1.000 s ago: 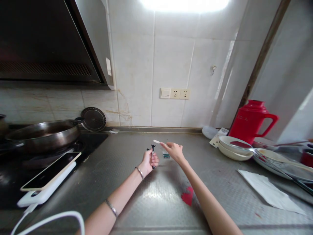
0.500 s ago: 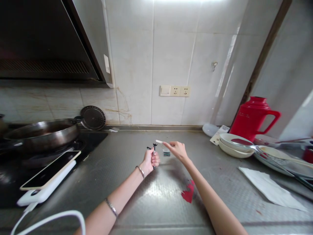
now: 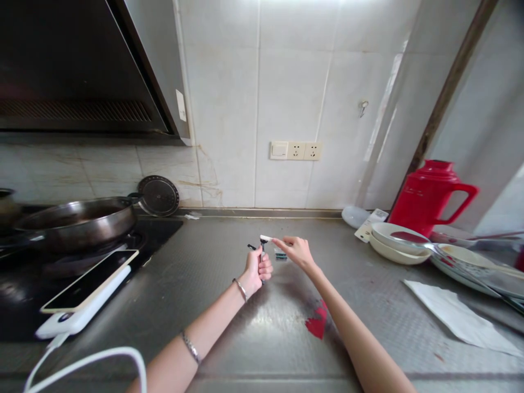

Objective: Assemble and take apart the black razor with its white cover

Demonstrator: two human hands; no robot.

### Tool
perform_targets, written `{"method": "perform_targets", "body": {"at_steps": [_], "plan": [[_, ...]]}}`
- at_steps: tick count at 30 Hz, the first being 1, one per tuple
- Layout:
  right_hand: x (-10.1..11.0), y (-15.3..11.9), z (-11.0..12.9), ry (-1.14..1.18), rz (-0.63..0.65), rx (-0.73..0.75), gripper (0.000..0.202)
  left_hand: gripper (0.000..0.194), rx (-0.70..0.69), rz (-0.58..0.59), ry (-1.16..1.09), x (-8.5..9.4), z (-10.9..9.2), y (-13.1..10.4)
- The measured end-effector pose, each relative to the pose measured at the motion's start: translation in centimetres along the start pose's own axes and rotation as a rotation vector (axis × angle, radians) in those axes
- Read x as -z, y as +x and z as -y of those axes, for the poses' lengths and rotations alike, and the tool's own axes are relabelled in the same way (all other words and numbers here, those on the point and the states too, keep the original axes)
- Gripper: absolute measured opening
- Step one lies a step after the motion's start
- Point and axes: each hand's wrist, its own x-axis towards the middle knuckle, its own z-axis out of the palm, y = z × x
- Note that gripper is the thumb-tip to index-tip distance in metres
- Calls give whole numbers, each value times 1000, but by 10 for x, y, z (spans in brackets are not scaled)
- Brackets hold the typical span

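Observation:
My left hand (image 3: 258, 267) is wrapped round a dark handle (image 3: 262, 249) that stands upright, its forked top poking out above the fist. A small black piece (image 3: 251, 246) sticks out at the left of that hand. My right hand (image 3: 298, 251) pinches a small white piece (image 3: 266, 238) by its right end; the piece lies across the top of the handle and seems to touch it. Just below the right fingertips, a small clear pack with dark green parts (image 3: 280, 255) lies on the metal counter (image 3: 221, 316).
At left, a steel pan (image 3: 82, 221) sits on the stove, with a phone (image 3: 90, 281) on a white power bank and a white cable (image 3: 94, 357). At right are a red flask (image 3: 426, 196), stacked bowls (image 3: 399, 256), plates and a white tissue (image 3: 458, 316).
The handle in my left hand has moved slightly right and now meets the white piece, where a gap showed before. The whole view has shifted a little.

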Motion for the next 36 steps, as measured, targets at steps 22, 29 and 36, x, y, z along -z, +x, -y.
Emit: {"method": "perform_targets", "body": {"at_steps": [22,29,36], "plan": [[-2,-2,3,56,-57,1,65,48,-14,19,27,1,0,-1],[3,2,-10,79,9,-53,67,48,-120,119,0,-1,-6,-6],[-4,0,-1,144,22,-11,65,47,-28,49,46,1,5,1]]}}
